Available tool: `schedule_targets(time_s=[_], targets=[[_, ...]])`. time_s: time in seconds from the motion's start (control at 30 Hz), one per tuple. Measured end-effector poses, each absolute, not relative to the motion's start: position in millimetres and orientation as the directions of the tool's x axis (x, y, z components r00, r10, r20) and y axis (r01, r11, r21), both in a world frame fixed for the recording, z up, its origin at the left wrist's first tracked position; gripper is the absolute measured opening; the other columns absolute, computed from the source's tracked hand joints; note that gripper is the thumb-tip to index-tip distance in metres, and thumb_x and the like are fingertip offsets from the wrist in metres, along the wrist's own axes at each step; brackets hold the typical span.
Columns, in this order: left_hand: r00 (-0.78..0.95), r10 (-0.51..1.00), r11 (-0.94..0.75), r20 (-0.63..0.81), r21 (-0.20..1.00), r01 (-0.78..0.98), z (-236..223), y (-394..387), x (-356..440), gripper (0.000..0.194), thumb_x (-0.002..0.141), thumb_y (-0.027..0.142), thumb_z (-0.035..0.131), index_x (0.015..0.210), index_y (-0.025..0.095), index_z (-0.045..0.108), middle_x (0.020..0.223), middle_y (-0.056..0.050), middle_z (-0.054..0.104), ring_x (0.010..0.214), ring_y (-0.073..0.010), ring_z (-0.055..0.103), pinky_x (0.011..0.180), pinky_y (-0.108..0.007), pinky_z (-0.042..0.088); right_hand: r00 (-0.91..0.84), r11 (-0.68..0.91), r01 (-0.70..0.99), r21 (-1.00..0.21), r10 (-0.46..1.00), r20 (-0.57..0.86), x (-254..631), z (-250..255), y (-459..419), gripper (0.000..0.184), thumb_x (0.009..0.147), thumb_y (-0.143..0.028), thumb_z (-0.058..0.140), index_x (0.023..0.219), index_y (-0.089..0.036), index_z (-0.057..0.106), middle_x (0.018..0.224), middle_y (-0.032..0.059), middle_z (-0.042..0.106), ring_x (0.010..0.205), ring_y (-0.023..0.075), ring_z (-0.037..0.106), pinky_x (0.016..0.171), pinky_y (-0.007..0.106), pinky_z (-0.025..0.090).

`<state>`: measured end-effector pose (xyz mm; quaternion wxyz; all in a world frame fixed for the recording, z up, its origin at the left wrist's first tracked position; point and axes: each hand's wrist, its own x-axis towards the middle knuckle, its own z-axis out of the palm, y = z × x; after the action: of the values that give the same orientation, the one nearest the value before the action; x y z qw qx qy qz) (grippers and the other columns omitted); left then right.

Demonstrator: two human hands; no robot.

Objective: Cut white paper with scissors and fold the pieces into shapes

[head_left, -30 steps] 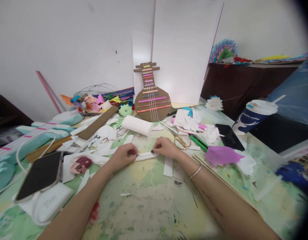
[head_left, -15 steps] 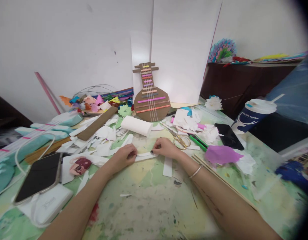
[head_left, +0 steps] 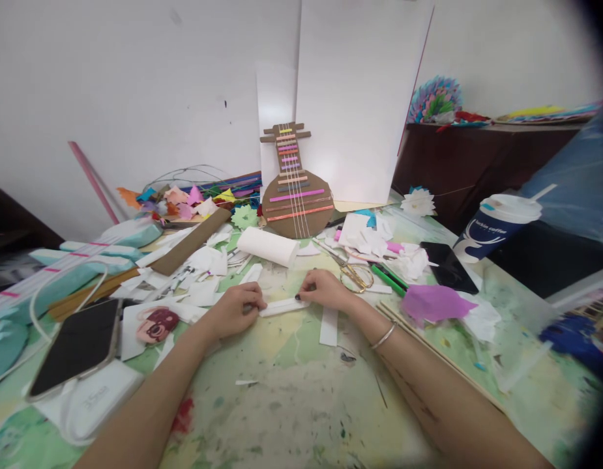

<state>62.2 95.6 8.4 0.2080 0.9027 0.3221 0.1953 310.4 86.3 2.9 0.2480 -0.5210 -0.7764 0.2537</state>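
Note:
A narrow white paper strip (head_left: 284, 307) stretches between my two hands, low over the table. My left hand (head_left: 236, 309) pinches its left end with closed fingers. At the other end, my right hand (head_left: 325, 288) has thumb and fingers closed on the strip. Below the right hand lies a flat white paper piece (head_left: 329, 327), partly covered by the strip and hand. A white paper roll (head_left: 268, 246) rests just beyond my hands. Gold-handled scissors (head_left: 356, 278) lie to the right of my right hand.
A cardboard lute-shaped craft (head_left: 297, 202) leans at the back. Paper scraps (head_left: 203, 260) and a brown cardboard strip (head_left: 191, 242) lie left. A phone (head_left: 76, 345) sits on a white power bank (head_left: 93, 397). On the right are purple paper (head_left: 438, 303), another phone (head_left: 448, 267) and a coffee cup (head_left: 497, 225).
My left hand has shifted slightly left along the strip, and more of the strip shows between the hands. My right hand stays in nearly the same place.

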Motion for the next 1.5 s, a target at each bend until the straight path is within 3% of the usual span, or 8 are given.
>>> schedule_targets(time_s=[0.27,0.5,0.8,0.93,1.5], targets=[[0.701,0.682,-0.669,0.210,0.568,0.480,9,96,66,0.021,0.067,0.004,0.047,0.072,0.014,0.065,0.077,-0.004,0.056,0.066,-0.0122,0.053,0.059,-0.021,0.040,-0.336,0.329,0.653,-0.683,0.933,0.128,311,3,86,0.007,0.067,-0.018,0.066,0.065,-0.014,0.071,0.065,0.0013,0.061,0.061,0.0097,0.050,0.056,0.020,0.033],[0.710,0.663,-0.705,0.238,0.516,0.486,6,97,67,0.022,0.077,0.012,0.047,0.087,0.016,0.066,0.079,-0.003,0.057,0.067,-0.0111,0.054,0.060,-0.020,0.041,-0.360,0.332,0.582,-0.742,0.924,0.131,316,-6,91,0.008,0.070,-0.018,0.062,0.071,-0.014,0.069,0.063,-0.0010,0.061,0.058,0.0084,0.049,0.056,0.019,0.034],[0.687,0.674,-0.721,0.270,0.439,0.535,0,100,71,0.014,0.078,0.015,0.049,0.077,0.015,0.063,0.073,-0.002,0.055,0.063,-0.0107,0.051,0.059,-0.020,0.039,-0.390,0.334,0.522,-0.785,0.912,0.128,319,-4,92,0.019,0.071,-0.008,0.054,0.081,-0.013,0.069,0.066,-0.0004,0.062,0.058,0.0082,0.049,0.057,0.019,0.036],[0.684,0.678,-0.722,0.269,0.418,0.552,-1,100,71,0.012,0.078,0.015,0.049,0.076,0.016,0.060,0.073,-0.002,0.054,0.064,-0.0110,0.051,0.059,-0.020,0.040,-0.419,0.334,0.501,-0.799,0.901,0.113,322,-3,91,0.017,0.071,-0.011,0.056,0.082,-0.013,0.069,0.066,0.0002,0.062,0.059,0.0090,0.049,0.056,0.019,0.036],[0.715,0.644,-0.761,0.273,0.332,0.558,1,98,73,0.013,0.078,0.011,0.044,0.076,0.017,0.056,0.076,-0.002,0.054,0.068,-0.0127,0.051,0.062,-0.021,0.039,-0.413,0.418,0.573,-0.706,0.890,0.192,318,-8,89,0.012,0.064,-0.010,0.060,0.072,-0.015,0.066,0.064,-0.0016,0.060,0.057,0.0081,0.048,0.055,0.018,0.035]])
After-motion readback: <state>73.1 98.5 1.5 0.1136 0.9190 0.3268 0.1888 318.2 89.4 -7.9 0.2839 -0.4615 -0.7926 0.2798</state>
